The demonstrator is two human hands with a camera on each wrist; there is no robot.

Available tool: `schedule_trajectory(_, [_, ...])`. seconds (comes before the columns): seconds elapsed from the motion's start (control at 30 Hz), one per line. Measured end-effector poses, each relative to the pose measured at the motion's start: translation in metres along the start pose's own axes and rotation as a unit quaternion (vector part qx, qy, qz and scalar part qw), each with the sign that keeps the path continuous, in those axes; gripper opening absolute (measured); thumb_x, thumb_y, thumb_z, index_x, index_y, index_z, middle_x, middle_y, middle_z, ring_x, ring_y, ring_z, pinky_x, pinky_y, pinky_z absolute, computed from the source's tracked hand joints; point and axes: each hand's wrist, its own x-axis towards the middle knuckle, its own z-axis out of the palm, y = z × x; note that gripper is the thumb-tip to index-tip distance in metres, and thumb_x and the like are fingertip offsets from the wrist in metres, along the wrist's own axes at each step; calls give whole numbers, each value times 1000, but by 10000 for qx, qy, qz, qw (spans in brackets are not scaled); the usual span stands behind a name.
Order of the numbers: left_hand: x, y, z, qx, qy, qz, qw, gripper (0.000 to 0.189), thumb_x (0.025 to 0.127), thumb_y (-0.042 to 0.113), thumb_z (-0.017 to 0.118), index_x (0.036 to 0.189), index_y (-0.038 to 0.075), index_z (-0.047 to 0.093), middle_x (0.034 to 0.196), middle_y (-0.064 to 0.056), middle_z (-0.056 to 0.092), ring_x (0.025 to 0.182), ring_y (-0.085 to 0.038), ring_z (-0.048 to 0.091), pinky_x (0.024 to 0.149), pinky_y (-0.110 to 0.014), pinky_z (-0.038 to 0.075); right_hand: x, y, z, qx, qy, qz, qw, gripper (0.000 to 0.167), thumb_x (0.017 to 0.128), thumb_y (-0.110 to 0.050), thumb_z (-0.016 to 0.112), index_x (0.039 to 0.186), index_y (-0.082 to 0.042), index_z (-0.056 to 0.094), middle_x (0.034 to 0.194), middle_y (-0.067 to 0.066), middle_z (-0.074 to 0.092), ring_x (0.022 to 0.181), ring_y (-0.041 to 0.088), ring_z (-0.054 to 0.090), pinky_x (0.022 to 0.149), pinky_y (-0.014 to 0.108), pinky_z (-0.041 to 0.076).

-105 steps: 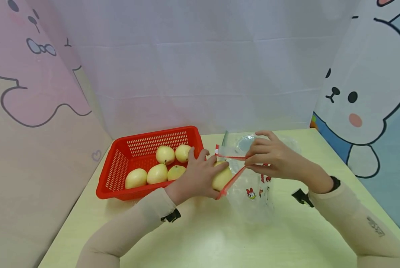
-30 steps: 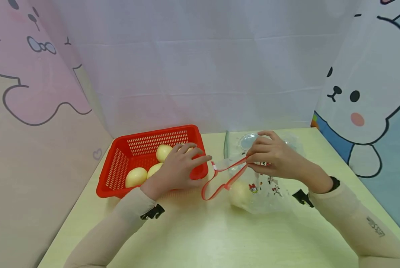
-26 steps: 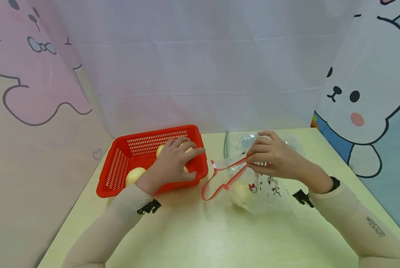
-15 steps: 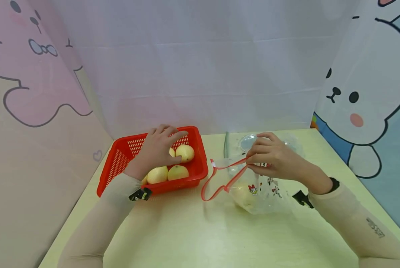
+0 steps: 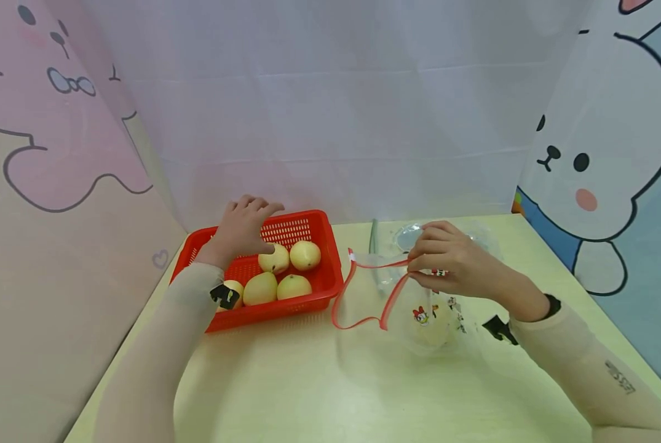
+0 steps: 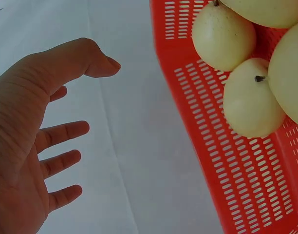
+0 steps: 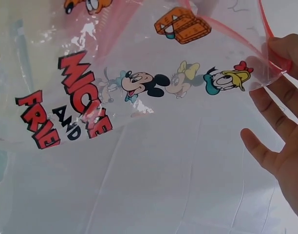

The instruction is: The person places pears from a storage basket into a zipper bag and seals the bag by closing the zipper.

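My left hand (image 5: 240, 231) hovers above the back left of the red plastic basket (image 5: 330, 286), fingers spread and holding nothing. Several pale yellow pears (image 5: 261, 288) lie in that basket; the left wrist view shows stems on two pears (image 6: 253, 97). With thumb and fingers, my right hand (image 5: 452, 258) pinches the red-edged mouth of a clear plastic bag (image 5: 385, 307). The bag's mouth gapes toward the basket. Through the printed film, a pear (image 5: 435, 329) shows blurred inside. In the right wrist view, cartoon figures and red lettering cover the bag (image 7: 139, 105).
Behind the bag, another clear plastic bag (image 5: 373, 237) with a greenish edge strip lies flat on the pale table (image 5: 308, 387). A white cloth backdrop (image 5: 330, 123) rises along the back, with cartoon-printed cloths on both sides.
A pear my left hand held at the bag's mouth is now inside the bag. The left hand has moved away left, up over the basket. My right hand keeps its pinch on the rim.
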Motion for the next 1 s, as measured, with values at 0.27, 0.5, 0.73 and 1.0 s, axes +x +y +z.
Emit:
schedule_trajectory(0.27, [11,-20,25,113,-706,-476,9963,82,77,32,83,147,16,45,138,-19,49,130,-43,35,104,-64,28,-1,0,0,26,35,11,10000,36,103,-31,51,81,-11,70,83,-1,67,80,21,56,88,46,39])
schedule_trajectory(0.5, [21,-29,41,710,-1504,-435,9851,80,80,33,80,149,18,45,140,-17,49,128,-41,38,105,-61,27,-3,-1,1,75,-67,108,9999,36,103,-33,51,82,-12,71,85,-1,67,82,21,55,88,46,39])
schedule_trajectory(0.73, [29,-29,56,1319,-1809,-232,9743,81,79,43,80,149,18,47,142,-17,50,129,-42,41,106,-63,27,-3,-1,1,105,-109,136,9998,36,103,-33,51,83,-12,71,86,-2,67,83,20,55,88,44,39])
schedule_trajectory(1.0, [31,-34,79,1607,-2138,-534,9621,84,80,56,72,150,19,45,147,-18,47,136,-43,35,109,-62,26,-3,1,2,209,-73,48,9997,33,102,-31,54,83,-11,71,85,-2,66,82,19,54,85,40,40])
